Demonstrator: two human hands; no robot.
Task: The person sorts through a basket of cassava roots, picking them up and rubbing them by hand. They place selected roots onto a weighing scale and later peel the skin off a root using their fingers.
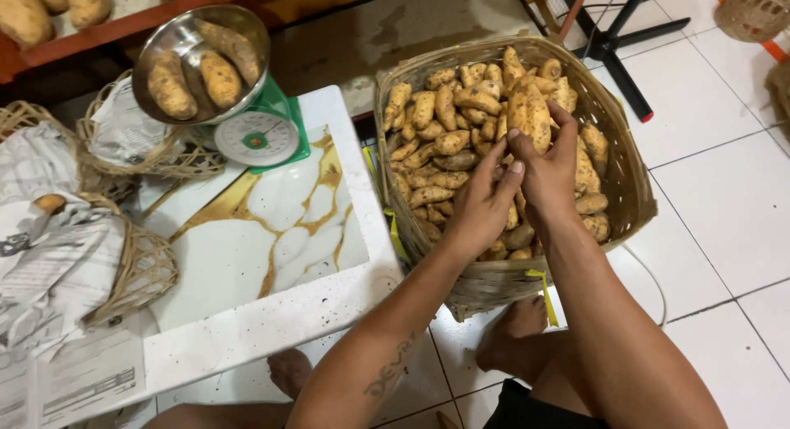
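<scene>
A large woven basket on the tiled floor is heaped with several sweet potatoes. Both my hands are inside it. My right hand grips one big sweet potato and lifts its end above the pile. My left hand rests beside it on the heap, fingers curled close to the right hand; what it holds is hidden.
A low white marbled table stands left of the basket. On it sits a green scale whose metal bowl holds three sweet potatoes. Small paper-lined baskets lie at the left. A chair base stands behind.
</scene>
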